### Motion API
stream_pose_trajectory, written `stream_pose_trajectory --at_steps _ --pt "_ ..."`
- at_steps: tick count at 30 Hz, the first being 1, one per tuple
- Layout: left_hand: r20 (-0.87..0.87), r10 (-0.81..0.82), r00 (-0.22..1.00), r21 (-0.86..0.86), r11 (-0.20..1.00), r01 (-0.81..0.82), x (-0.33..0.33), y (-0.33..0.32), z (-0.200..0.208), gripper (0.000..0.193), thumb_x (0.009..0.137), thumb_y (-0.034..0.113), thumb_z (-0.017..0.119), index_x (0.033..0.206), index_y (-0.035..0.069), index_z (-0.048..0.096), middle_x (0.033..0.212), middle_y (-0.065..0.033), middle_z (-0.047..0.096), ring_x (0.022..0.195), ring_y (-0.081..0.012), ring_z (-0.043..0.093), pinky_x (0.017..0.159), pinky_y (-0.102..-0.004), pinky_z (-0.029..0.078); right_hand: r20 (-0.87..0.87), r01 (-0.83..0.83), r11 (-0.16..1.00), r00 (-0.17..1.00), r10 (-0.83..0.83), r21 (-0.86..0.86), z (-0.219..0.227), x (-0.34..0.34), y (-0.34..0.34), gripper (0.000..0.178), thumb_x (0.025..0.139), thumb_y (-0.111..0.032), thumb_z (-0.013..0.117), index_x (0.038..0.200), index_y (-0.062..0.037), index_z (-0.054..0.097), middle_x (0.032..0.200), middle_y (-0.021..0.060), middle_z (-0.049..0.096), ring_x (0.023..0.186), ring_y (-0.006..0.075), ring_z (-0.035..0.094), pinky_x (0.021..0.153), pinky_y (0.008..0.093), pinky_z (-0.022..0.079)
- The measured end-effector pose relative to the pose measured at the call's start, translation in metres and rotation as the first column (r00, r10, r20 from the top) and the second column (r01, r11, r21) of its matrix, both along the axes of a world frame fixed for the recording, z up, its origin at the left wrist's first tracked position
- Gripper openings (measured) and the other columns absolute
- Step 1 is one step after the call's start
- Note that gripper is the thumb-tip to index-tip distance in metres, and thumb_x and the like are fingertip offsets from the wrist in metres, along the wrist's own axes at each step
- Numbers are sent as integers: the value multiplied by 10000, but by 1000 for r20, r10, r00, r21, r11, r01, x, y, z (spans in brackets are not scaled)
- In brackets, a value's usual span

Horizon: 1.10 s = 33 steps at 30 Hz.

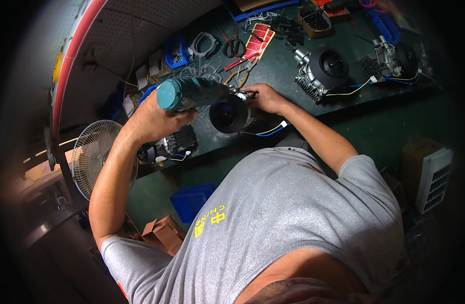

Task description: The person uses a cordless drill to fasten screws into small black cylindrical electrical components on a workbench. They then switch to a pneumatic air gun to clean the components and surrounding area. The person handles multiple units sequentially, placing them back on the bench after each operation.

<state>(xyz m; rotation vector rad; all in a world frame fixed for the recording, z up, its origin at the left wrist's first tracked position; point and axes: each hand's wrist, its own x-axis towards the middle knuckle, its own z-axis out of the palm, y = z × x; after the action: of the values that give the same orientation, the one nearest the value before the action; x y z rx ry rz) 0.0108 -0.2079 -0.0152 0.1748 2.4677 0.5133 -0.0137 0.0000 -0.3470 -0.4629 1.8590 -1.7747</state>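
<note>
My left hand (159, 120) is wrapped round a teal power screwdriver (189, 95), which lies roughly level and points right. Its front end reaches the top of a motor unit with a round black fan housing (228, 114). The tip is hidden, so I cannot tell whether it touches a screw. On the unit's far right side, my right hand (267, 99) grips the silvery metal part with bent fingers. Yellow and blue wires ending in a white connector (283, 123) trail from the unit toward the bench's front edge.
Similar units (334, 68) stand on the right, another (179, 142) at the left front. Behind lie pliers (238, 76), scissors (234, 46), red label sheets (259, 40), and a blue bin (176, 53). A standing fan (98, 154) is beside my left arm.
</note>
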Motion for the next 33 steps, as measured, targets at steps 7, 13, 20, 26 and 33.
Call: stream_pose_trajectory --at_steps 7,13,20,26,33 --pt "-109 -64 992 -17 998 63 10 -9 -12 398 846 165 791 1203 54 653 1069 -110 706 1013 -234 677 893 -393 557 40 -5 1000 999 4 11 -3 1 -2 482 790 -9 798 1257 -49 687 910 0 621 829 92 567 773 256 490" --pt "-146 70 987 118 992 -53 19 -7 5 375 845 134 795 1181 24 671 1041 -103 726 967 -205 679 869 -373 559 113 64 996 991 -71 66 12 4 2 532 790 -110 804 1297 -34 661 881 13 640 827 114 594 767 265 488" --pt "-353 425 833 319 892 -320 87 -35 7 367 846 158 808 1176 52 686 1066 -99 732 935 -186 681 851 -347 553 708 581 770 658 -256 -262 41 -2 51 325 863 108 474 1154 46 604 1080 124 653 948 211 637 822 346 561" --pt "-278 587 761 679 680 -277 169 -89 -27 382 857 67 802 1213 29 667 1133 -73 713 1037 -181 664 917 -333 531 686 632 721 660 -308 -284 119 57 51 315 941 94 412 1229 68 537 1173 193 636 1090 291 662 962 396 585" --pt "-56 687 725 730 523 -439 256 -144 -49 321 868 80 793 1164 23 684 1030 -56 709 915 -162 658 831 -314 536 670 506 805 717 -194 -308 136 147 4 283 1003 -45 517 1282 -15 553 1086 151 683 916 192 686 781 311 606"
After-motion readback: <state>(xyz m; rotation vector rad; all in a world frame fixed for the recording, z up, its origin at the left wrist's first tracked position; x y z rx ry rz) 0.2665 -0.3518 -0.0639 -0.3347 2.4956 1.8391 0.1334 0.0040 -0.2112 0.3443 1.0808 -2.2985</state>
